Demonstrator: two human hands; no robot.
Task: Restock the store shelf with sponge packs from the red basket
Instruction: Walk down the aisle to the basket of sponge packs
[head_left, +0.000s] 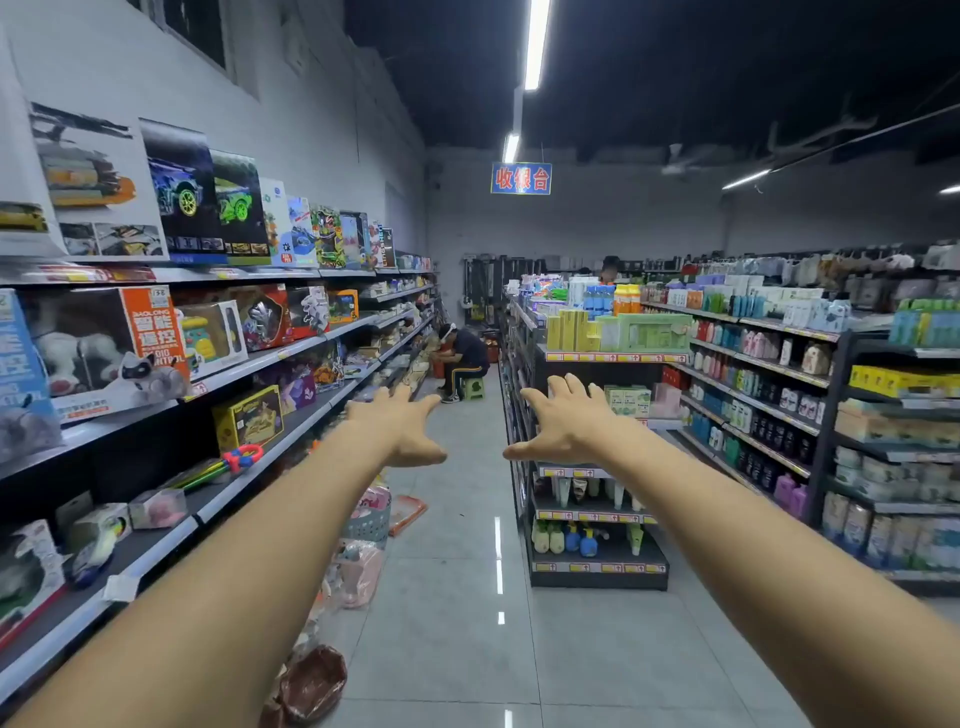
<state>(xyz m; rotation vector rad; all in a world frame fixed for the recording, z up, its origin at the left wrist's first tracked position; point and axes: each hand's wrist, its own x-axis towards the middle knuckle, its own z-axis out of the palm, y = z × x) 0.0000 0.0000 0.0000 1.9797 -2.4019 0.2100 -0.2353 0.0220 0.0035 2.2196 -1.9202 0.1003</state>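
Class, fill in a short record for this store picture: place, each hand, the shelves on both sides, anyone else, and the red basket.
place: store aisle, grey floor
left hand: open, fingers spread, holds nothing
right hand: open, fingers spread, holds nothing
left shelves: boxed toys
right shelves: bottles and packs
other person: seated on a green stool far down the aisle
sign: blue, hangs from the ceiling
red basket: not plainly in view
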